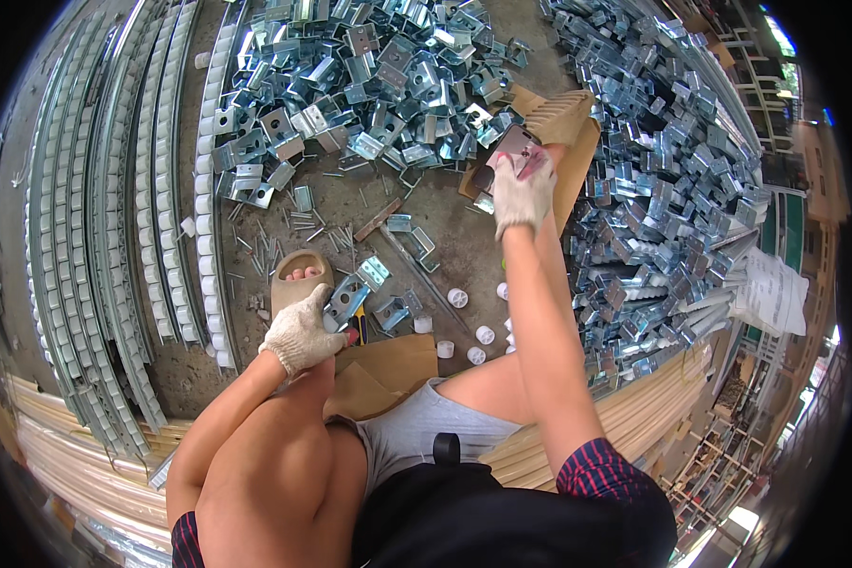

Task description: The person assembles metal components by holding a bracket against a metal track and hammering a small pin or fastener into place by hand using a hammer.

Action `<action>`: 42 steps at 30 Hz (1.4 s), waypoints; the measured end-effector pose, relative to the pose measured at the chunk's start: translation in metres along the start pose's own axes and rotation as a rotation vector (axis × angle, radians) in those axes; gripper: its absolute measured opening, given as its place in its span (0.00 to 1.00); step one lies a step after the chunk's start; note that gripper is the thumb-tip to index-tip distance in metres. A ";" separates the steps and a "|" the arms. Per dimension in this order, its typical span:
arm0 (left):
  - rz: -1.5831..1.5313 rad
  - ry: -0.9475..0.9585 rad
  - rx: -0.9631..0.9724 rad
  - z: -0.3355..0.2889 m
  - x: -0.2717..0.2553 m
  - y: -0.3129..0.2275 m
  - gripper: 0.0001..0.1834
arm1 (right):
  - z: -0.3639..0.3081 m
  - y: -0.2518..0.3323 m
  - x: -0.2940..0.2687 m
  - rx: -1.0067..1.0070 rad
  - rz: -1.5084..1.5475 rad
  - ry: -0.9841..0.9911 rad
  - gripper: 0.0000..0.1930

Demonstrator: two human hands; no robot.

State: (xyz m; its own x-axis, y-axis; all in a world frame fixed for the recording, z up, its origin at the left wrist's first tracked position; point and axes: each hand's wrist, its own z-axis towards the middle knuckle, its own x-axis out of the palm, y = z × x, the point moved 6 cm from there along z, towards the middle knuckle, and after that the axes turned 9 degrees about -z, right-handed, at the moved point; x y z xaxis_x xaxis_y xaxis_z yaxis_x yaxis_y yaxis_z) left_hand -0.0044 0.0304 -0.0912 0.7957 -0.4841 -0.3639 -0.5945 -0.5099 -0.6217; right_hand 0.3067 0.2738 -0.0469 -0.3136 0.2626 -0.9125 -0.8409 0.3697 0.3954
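Observation:
My left hand (298,333), in a knitted white glove, grips a shiny bent metal bracket (346,301) with a large hole, over my left foot's sandal (298,268). Beside its fingers shows a small red, yellow and black piece (359,327), its kind unclear. Farther off to the right, my gloved right hand (523,194) is closed around another metal bracket (515,145), above a piece of cardboard (577,161). Reddish stains mark that glove's fingers. Between the hands, a hammer (426,275) lies on the floor with several loose brackets (374,273) near it.
Ahead is a heap of metal brackets (379,85); a second heap (653,189) spreads along the right. Rails with white rollers (208,189) stretch along the left. Loose white rollers (457,298) and metal pins (263,254) lie on the floor. Cardboard (388,369) lies between my legs.

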 end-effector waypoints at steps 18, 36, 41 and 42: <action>-0.015 0.047 -0.006 0.002 0.000 0.002 0.43 | 0.056 0.006 0.039 0.231 -0.353 0.122 0.50; -0.046 0.014 0.025 0.002 -0.001 -0.001 0.40 | 0.061 -0.008 0.029 0.082 -0.369 0.133 0.41; -0.004 -0.015 0.031 0.003 0.002 0.005 0.40 | 0.057 -0.016 0.036 0.014 -0.337 0.106 0.48; 0.001 -0.029 0.040 0.004 0.001 0.005 0.40 | 0.055 -0.018 0.037 0.007 -0.309 0.094 0.50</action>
State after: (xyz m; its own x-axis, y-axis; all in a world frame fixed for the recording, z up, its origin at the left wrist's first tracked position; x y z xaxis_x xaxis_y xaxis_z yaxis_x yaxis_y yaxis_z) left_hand -0.0061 0.0294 -0.0977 0.7986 -0.4633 -0.3842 -0.5906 -0.4802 -0.6485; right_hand 0.3345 0.3259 -0.0824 -0.0835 0.0535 -0.9951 -0.8996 0.4256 0.0983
